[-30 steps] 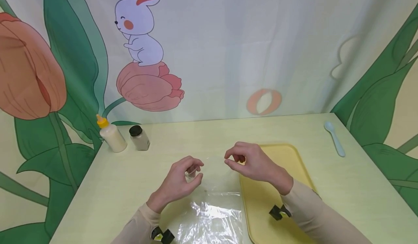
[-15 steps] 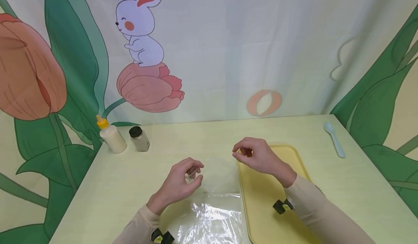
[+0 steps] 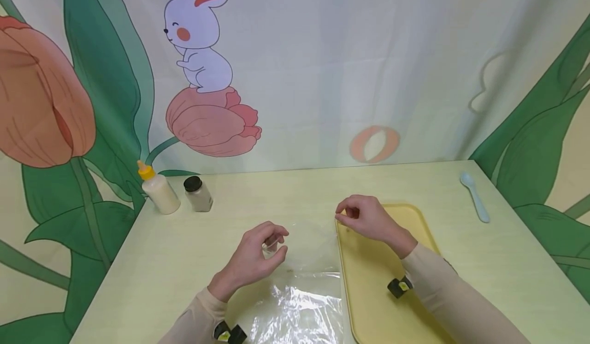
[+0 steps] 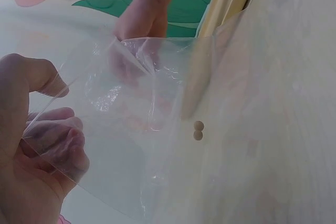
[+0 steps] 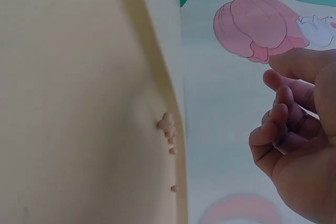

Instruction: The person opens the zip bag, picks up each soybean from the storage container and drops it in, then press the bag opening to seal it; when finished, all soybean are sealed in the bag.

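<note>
A clear plastic bag (image 3: 299, 303) lies in front of the person, its upper part lifted around the left hand (image 3: 252, 257). In the left wrist view, the left hand (image 4: 44, 129) has its curled fingers about the film's edge, with thumb and fingertips apart. Two small brown balls (image 4: 198, 130) show through the film. Over the far left corner of the yellow tray (image 3: 382, 282) is the right hand (image 3: 369, 218), thumb and forefinger tips close together. The right wrist view shows the right hand (image 5: 299, 124) loosely curled, nothing visible in it, beside several brown balls (image 5: 168, 125) along the tray's edge.
An orange-capped bottle (image 3: 161, 194) and a black-lidded jar (image 3: 198, 194) stand at the back left of the table. At the back right lies a pale blue spoon (image 3: 475, 196). A printed curtain (image 3: 295, 78) hangs behind the table.
My right hand has moved right and slightly back, from beside the bag's upper part to over the tray's far left corner. The left hand stays nearly still at the bag.
</note>
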{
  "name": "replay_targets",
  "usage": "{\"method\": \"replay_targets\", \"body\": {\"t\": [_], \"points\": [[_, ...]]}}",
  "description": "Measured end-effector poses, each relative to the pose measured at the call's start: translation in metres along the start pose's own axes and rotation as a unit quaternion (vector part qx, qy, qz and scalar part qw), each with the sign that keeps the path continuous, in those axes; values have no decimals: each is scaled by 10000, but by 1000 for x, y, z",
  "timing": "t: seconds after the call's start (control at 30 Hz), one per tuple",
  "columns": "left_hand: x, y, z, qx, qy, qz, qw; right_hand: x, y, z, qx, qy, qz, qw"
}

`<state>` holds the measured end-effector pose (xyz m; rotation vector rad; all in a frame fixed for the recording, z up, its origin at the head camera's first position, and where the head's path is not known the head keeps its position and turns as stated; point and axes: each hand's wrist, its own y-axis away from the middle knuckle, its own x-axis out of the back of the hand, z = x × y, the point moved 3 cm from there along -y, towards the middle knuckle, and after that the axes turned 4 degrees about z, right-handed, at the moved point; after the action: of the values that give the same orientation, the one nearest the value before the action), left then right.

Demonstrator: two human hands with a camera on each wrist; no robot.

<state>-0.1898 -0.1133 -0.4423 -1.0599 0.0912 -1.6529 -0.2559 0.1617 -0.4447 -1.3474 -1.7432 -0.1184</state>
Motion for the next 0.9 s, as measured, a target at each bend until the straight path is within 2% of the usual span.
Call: {"method": "replay_targets", "body": {"t": [0.27,0.9], "points": [[0,0,0,61,-7,-36,10000,-7,3,25,-317,118,-191,9992],[-1,-1,-3,21,-8,-41,10000,-17,3,50,-871,468,-618,9932]]}}
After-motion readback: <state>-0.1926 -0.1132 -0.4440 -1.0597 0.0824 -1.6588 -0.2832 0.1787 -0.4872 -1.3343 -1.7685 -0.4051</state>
